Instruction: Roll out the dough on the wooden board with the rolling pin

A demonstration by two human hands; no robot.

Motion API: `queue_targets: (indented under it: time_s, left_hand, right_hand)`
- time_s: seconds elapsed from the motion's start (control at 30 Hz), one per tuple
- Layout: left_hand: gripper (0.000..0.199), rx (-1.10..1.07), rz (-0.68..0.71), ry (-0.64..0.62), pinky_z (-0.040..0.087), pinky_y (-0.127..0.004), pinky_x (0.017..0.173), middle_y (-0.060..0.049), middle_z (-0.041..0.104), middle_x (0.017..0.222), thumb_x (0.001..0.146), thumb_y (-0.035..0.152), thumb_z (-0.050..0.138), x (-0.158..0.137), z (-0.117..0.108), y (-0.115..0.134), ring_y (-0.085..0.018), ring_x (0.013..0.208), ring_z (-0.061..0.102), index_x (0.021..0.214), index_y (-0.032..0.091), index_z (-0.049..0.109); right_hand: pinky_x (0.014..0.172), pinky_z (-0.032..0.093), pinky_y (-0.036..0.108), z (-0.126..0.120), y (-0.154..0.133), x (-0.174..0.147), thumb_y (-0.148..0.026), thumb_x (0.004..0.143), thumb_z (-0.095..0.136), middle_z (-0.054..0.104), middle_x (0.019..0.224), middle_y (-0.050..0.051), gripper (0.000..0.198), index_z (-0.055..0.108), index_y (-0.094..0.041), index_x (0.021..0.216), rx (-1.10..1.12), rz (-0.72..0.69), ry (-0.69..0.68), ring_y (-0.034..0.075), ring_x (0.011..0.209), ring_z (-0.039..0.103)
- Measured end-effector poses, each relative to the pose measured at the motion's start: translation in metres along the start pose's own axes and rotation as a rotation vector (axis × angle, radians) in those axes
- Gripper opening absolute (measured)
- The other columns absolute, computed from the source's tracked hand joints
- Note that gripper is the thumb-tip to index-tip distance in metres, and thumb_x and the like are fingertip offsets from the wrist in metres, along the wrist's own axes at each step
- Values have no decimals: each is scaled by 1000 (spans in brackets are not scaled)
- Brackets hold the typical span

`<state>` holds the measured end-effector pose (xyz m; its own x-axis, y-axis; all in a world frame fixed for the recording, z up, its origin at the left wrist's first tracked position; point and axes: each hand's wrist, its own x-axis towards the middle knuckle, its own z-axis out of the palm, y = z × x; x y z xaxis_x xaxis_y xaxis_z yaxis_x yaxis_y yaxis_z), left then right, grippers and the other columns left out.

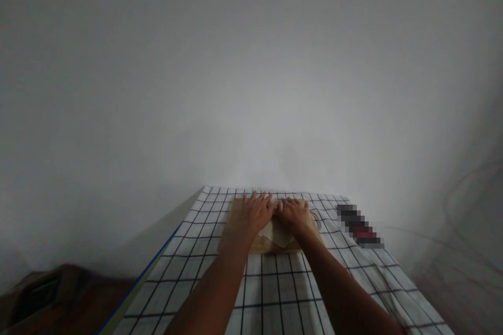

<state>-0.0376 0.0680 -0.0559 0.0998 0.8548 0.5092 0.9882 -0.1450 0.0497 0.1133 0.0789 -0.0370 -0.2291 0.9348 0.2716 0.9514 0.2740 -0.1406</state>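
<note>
A wooden board lies on the checked tablecloth, with a thin pale sheet on top of it. The sheet's near edge comes to a point; its material is unclear. My left hand rests at the sheet's far left part, fingers spread and stretched away from me. Beside it, my right hand presses on the sheet's far right part, its fingers apart and a little bent. The two hands nearly meet and hide the far part of the sheet.
A white tablecloth with dark grid lines covers the table. A thin loop lies at the board's right edge. Farther right is a blurred-out dark and red object. The pale wall stands directly behind the table. Dark items sit low at left.
</note>
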Motion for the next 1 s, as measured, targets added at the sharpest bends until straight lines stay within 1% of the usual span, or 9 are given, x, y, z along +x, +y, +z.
queue_targets:
  time_s: [0.1,0.2,0.3,0.4,0.5,0.63,0.77,0.87,1.0]
  left_hand:
    - [39,-10,14,23,27,-60,118,-7,61,144,104,34,41,-19,-7,2,-30,138,49,138,30,60]
    - [40,-29,7,54,27,-59,120,-4,60,145,103,35,41,-37,-12,4,-28,140,47,140,33,58]
    - [40,-45,-14,70,28,-59,120,-2,58,147,102,37,42,-53,-17,7,-28,142,45,140,37,57]
    - [42,-49,13,100,28,-58,121,-2,58,147,102,38,42,-71,-26,10,-28,141,45,141,38,57]
    - [44,-55,36,97,29,-58,120,-3,59,146,100,36,44,-90,-39,13,-30,141,45,142,38,56]
    - [44,-64,42,65,34,-60,116,-2,60,144,98,33,46,-107,-57,16,-30,139,46,141,39,57]
    - [42,-72,58,77,40,-53,112,-3,63,139,96,30,48,-113,-67,17,-29,132,52,136,36,60]
    - [37,-120,66,102,43,-48,108,-3,65,133,96,30,49,-118,-70,15,-27,124,56,129,35,63]
    - [30,-200,89,126,42,-44,109,-2,66,128,96,31,46,-120,-71,9,-25,120,57,120,33,65]
  right_hand:
    - [108,29,59,-4,-3,-18,-36,105,23,65,134,10,47,66,-29,122,11,-7,3,29,126,55]
    - [111,25,61,-5,-4,-37,-40,106,22,59,143,8,48,66,-31,122,16,-29,30,30,132,51]
    - [114,19,63,0,-4,-54,-44,106,24,51,152,8,47,59,-33,134,20,-35,83,31,139,44]
    - [117,13,63,8,-5,-73,-45,105,27,43,158,9,49,49,-32,147,26,-37,136,32,145,37]
    - [119,11,60,9,-6,-95,-43,105,28,40,160,8,50,42,-33,153,36,-61,160,31,147,35]
    - [118,19,56,-8,-3,-114,-37,105,31,52,151,9,47,45,-33,150,53,-113,152,29,140,44]
    - [105,39,44,-24,10,-118,-32,104,38,66,129,11,40,57,-30,139,41,-127,122,27,121,58]
    - [95,45,40,-21,22,-122,-36,103,42,65,125,11,38,58,-28,136,16,-129,118,28,117,59]
    - [94,46,39,-10,33,-134,-35,103,41,66,122,9,38,56,-30,138,16,-190,133,26,112,62]
